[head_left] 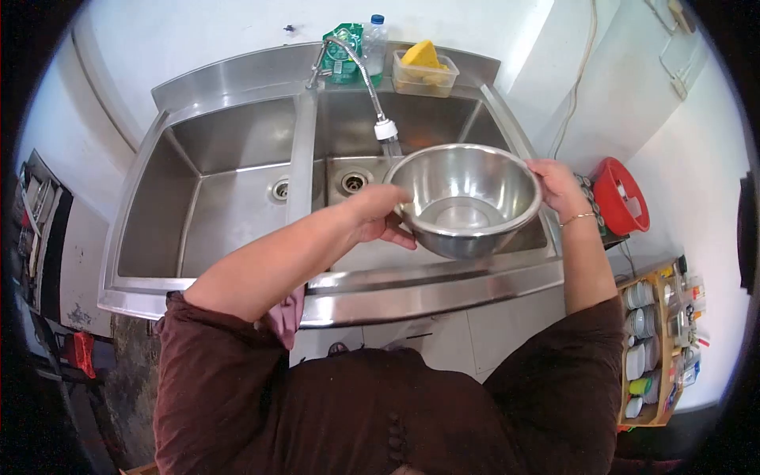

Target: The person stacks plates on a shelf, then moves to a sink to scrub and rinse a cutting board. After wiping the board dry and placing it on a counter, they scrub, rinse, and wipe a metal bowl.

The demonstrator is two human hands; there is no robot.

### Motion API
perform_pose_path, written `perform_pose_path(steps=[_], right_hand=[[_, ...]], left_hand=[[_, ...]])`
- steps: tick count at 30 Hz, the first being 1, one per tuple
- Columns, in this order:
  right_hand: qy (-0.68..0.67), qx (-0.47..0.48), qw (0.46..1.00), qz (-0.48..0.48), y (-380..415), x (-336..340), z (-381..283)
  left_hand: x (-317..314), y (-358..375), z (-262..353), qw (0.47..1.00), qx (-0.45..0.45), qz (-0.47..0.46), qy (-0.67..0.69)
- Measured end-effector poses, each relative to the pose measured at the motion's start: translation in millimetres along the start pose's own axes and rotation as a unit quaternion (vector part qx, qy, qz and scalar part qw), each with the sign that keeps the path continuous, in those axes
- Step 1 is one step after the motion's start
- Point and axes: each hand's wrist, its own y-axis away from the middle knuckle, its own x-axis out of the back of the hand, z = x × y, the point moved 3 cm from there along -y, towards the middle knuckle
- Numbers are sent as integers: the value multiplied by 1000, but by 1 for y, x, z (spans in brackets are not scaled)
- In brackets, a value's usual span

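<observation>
A shiny stainless steel mixing bowl (463, 202) is held over the right basin of a double sink (431, 294), slightly tilted. My left hand (380, 214) grips its left rim, with the thumb over the edge and the fingers along the outside. On the far right of the rim my right hand (556, 188) is closed around the edge. What looks like a little clear water lies in the bottom of the bowl. The flexible faucet (385, 129) with a white head hangs just left of the bowl, and water seems to run from it.
Behind the sink stand a green pouch (343, 55), a plastic bottle (376, 39) and a clear tub (426, 79) with a yellow sponge (421, 54). A red basin (620, 198) is at the right. A dish shelf (651, 344) stands lower right. A pink cloth (286, 318) hangs at the front edge.
</observation>
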Motion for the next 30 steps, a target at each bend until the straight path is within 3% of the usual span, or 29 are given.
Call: perform_pose_path(steps=[4,6,8,10,11,13,15,22,24,26,28,29,30], right_hand=[[218,-52,971,-84,-49,-18,22],[197,-87,973,-86,-78,-35,50],[274,-114,945,-141,-108,-49,80],[306,-210,904,-213,-131,-76,107],[288,-223,904,-222,-139,-88,118],[274,-237,902,-235,-156,-102,145],[257,-312,874,-270,-167,-115,173],[422,-242,834,-259,-207,-118,226],[448,-127,729,-501,-225,-109,252],[518,-213,763,-323,-179,-128,145],[522,-122,775,-334,-185,-143,77],[511,-5,780,-362,-198,-149,40],[416,84,844,-328,-198,-153,-2]], left_hand=[[26,-65,-25,999,20,25,-12],[40,-75,-28,996,33,79,-17],[70,-99,-46,992,33,124,-14],[88,-95,-49,976,43,215,-18],[95,-98,-46,975,39,219,-14],[109,-104,-48,960,113,253,-41],[119,-111,-55,954,121,267,-57],[115,-119,-77,954,173,230,-84],[109,-113,-74,941,205,240,-119],[120,-121,-84,944,185,256,-93],[118,-121,-81,941,169,271,-114],[118,-121,-82,940,173,271,-112],[119,-122,-81,937,161,278,-140]])
